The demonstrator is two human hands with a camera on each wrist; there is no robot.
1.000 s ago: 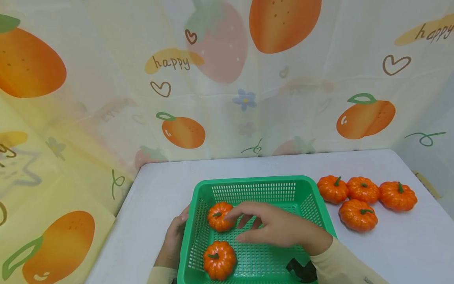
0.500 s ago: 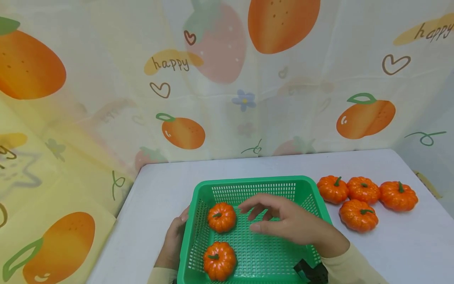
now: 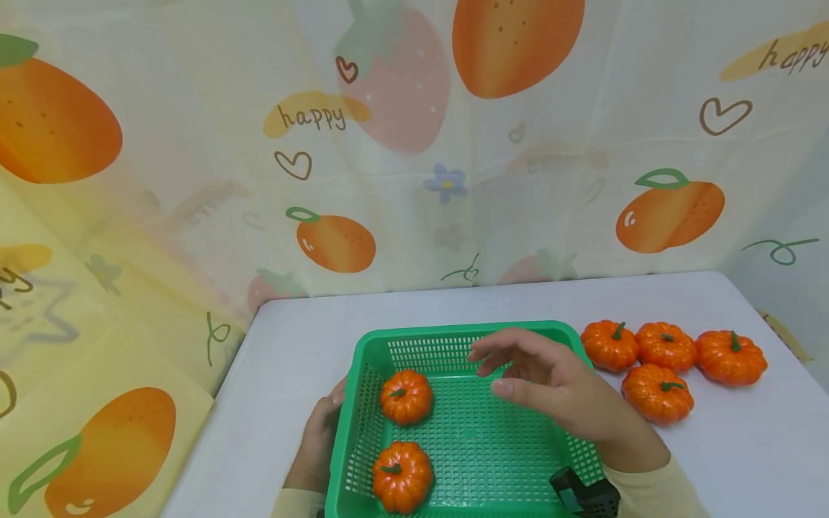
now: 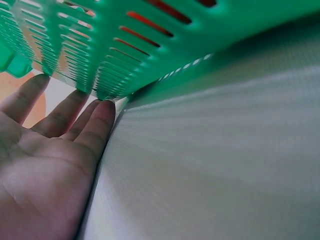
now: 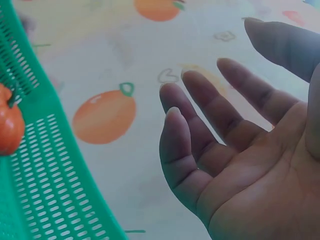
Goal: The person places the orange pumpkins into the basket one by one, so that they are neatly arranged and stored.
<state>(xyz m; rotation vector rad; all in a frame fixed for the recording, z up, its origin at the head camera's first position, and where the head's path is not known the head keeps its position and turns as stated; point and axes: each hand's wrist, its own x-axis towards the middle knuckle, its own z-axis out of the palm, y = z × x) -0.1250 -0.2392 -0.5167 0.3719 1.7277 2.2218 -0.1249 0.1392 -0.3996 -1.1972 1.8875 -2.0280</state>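
A green plastic basket (image 3: 453, 331) with slotted walls stands on the table. Inside, along its left side, sit two small orange pumpkins, a rear one (image 3: 406, 397) and a front one (image 3: 402, 478), stems up. My left hand (image 3: 319, 435) rests against the basket's outer left wall; in the left wrist view its extended fingers (image 4: 60, 117) touch the slotted side. Over the basket's right part hovers my right hand (image 3: 560, 385), fingers loosely bent and spread from the thumb. The right wrist view shows nothing in its palm (image 5: 260, 190).
Several more orange pumpkins (image 3: 658, 393) lie grouped on the white table (image 3: 311, 324), right of the basket and near its back right corner. A fruit-print cloth (image 3: 401, 187) hangs behind the table. A dark device (image 3: 586, 493) is strapped at my right wrist.
My right hand has moved away from the rear pumpkin, rightward and slightly back toward the basket's right rim. The left hand, basket and pumpkins have stayed in place.
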